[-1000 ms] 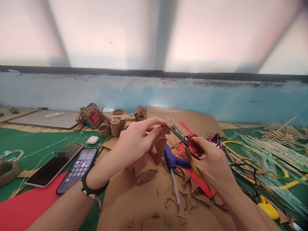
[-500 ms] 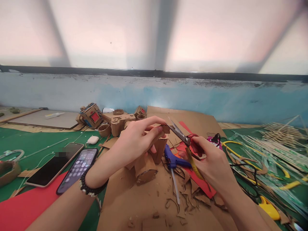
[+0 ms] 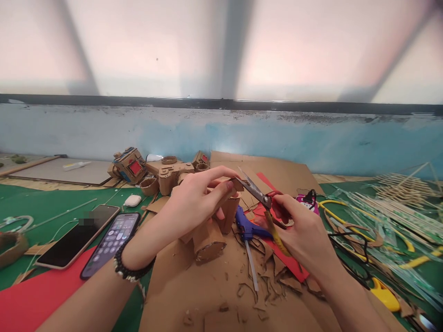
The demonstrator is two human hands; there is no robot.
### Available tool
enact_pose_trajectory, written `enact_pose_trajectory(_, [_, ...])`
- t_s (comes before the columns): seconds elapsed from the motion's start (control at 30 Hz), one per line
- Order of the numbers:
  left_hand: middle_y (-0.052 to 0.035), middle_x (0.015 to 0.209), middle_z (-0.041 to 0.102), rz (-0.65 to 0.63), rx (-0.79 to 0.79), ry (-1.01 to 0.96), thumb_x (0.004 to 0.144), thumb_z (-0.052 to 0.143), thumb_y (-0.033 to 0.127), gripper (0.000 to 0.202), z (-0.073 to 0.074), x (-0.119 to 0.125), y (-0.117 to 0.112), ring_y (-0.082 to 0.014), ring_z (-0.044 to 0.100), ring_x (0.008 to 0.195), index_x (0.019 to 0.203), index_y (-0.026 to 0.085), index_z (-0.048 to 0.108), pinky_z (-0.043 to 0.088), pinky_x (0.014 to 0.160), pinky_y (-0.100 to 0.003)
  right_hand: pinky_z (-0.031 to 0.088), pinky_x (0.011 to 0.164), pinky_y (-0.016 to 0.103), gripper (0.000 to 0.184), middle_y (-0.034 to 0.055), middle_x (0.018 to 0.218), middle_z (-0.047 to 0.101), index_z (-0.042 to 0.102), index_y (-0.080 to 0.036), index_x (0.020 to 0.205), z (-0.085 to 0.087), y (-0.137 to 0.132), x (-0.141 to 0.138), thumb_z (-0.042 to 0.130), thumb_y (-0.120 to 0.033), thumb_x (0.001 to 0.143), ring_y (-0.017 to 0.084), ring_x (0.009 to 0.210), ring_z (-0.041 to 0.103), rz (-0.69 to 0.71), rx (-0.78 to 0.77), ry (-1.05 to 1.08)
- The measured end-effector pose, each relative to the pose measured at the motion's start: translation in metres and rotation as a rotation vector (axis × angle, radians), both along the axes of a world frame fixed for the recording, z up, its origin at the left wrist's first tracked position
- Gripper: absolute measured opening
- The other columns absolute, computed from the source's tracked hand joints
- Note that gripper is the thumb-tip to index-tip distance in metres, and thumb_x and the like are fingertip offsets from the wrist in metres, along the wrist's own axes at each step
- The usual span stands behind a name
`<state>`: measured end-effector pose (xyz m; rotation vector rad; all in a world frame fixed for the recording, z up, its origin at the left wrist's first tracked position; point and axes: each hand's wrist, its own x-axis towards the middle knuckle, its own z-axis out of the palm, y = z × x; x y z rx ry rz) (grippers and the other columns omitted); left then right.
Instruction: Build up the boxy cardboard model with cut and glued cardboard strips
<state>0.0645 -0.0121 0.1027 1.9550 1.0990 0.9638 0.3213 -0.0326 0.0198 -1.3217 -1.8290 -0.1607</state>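
Note:
A small cardboard piece (image 3: 238,185) is pinched between the thumb and fingers of my left hand (image 3: 204,196). My right hand (image 3: 304,223) grips a pair of scissors (image 3: 258,193) with red handles, and its blades meet the cardboard piece. Below my left hand lies a cardboard tube (image 3: 210,245), with another upright cardboard cylinder (image 3: 229,214) behind it. A blue glue gun (image 3: 246,226) with a clear glue stick rests just left of my right hand. Cardboard scraps (image 3: 273,276) lie scattered on the large cardboard sheet (image 3: 180,295).
Two phones (image 3: 109,244) and a white earbud case (image 3: 132,200) lie at left beside red paper (image 3: 38,295). Cardboard models (image 3: 129,166) stand at the back. Right of me are wooden sticks (image 3: 408,191), a yellow cable (image 3: 341,213) and a yellow tool handle (image 3: 385,295).
The scissor blades are closer together on the cardboard piece than before. The whole view has shifted slightly; my left hand keeps its pinch.

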Motion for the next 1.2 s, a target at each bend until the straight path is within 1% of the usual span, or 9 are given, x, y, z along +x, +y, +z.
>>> enact_pose_trajectory(0.13, [0.0043,0.095,0.086,0.003,0.004,-0.008,0.107,0.066,0.044,0.020,0.001,0.001,0.000,-0.0124,0.075,0.054,0.116,0.031,0.077,0.052,0.052,-0.021,0.043,0.061,0.029,0.042,-0.0003,0.078,0.062,0.068,-0.023,0.108,0.001,0.000,-0.002,0.061,-0.064,0.106,0.018,0.065,0.054,0.008,0.011,-0.002])
enact_pose_trajectory(0.23, [0.0044,0.090,0.085,0.003,0.052,-0.033,0.105,0.069,0.042,0.016,0.000,0.000,-0.001,-0.0128,0.076,0.053,0.106,0.027,0.075,0.056,0.056,-0.023,0.044,0.062,0.029,0.039,-0.0013,0.077,0.060,0.066,-0.023,0.105,0.001,-0.001,-0.003,0.061,-0.062,0.107,0.018,0.065,0.056,0.031,0.027,-0.013])
enact_pose_trajectory(0.3, [0.0043,0.090,0.084,-0.007,0.078,-0.050,0.104,0.069,0.040,0.014,-0.001,-0.001,0.000,-0.0134,0.076,0.053,0.103,0.026,0.075,0.058,0.058,-0.023,0.044,0.062,0.029,0.039,-0.0015,0.077,0.061,0.065,-0.023,0.104,0.001,-0.001,-0.005,0.062,-0.062,0.107,0.018,0.066,0.057,0.036,0.030,-0.024])
enact_pose_trajectory(0.5, [0.0043,0.089,0.084,-0.006,0.091,-0.084,0.104,0.071,0.037,0.012,-0.002,0.000,0.001,-0.0132,0.075,0.052,0.104,0.027,0.077,0.057,0.055,-0.023,0.044,0.061,0.029,0.037,-0.0011,0.078,0.064,0.066,-0.024,0.106,-0.001,0.001,-0.001,0.064,-0.060,0.106,0.019,0.066,0.061,0.033,0.028,-0.043])
enact_pose_trajectory(0.7, [0.0051,0.089,0.085,-0.010,0.084,-0.128,0.104,0.072,0.036,0.010,-0.003,0.000,0.000,-0.0117,0.075,0.052,0.102,0.027,0.077,0.057,0.053,-0.020,0.046,0.056,0.026,0.035,-0.0025,0.078,0.064,0.064,-0.023,0.111,-0.002,0.006,0.007,0.072,-0.056,0.102,0.017,0.062,0.060,0.075,0.041,-0.135])
enact_pose_trajectory(0.9, [0.0053,0.091,0.086,-0.016,0.073,-0.139,0.104,0.072,0.035,0.009,-0.003,0.002,0.000,-0.0107,0.074,0.051,0.102,0.027,0.076,0.058,0.053,-0.020,0.047,0.053,0.027,0.046,-0.0022,0.075,0.063,0.063,-0.022,0.106,0.003,0.003,-0.001,0.065,-0.067,0.103,0.017,0.059,0.059,0.049,0.060,-0.113])
enact_pose_trajectory(0.97, [0.0056,0.090,0.085,-0.014,0.071,-0.146,0.104,0.071,0.036,0.010,-0.002,0.002,0.000,-0.0110,0.074,0.052,0.102,0.027,0.076,0.058,0.053,-0.020,0.049,0.054,0.028,0.046,-0.0015,0.077,0.064,0.062,-0.022,0.107,0.003,0.002,-0.002,0.065,-0.068,0.102,0.018,0.061,0.060,0.056,0.050,-0.119])
enact_pose_trajectory(1.07, [0.0061,0.091,0.086,-0.007,0.075,-0.133,0.104,0.071,0.038,0.011,-0.002,0.001,0.000,-0.0114,0.075,0.051,0.103,0.028,0.077,0.058,0.053,-0.021,0.050,0.056,0.027,0.043,-0.0014,0.080,0.064,0.062,-0.022,0.110,0.002,0.003,0.000,0.068,-0.064,0.102,0.018,0.064,0.062,0.070,0.034,-0.126])
enact_pose_trajectory(1.2, [0.0074,0.089,0.085,0.009,0.091,-0.075,0.102,0.072,0.037,0.009,-0.002,0.002,-0.001,-0.0116,0.075,0.051,0.102,0.030,0.078,0.059,0.058,-0.023,0.049,0.058,0.026,0.037,-0.0030,0.081,0.062,0.060,-0.024,0.113,-0.002,0.004,0.005,0.073,-0.056,0.101,0.017,0.065,0.061,0.089,0.024,-0.140])
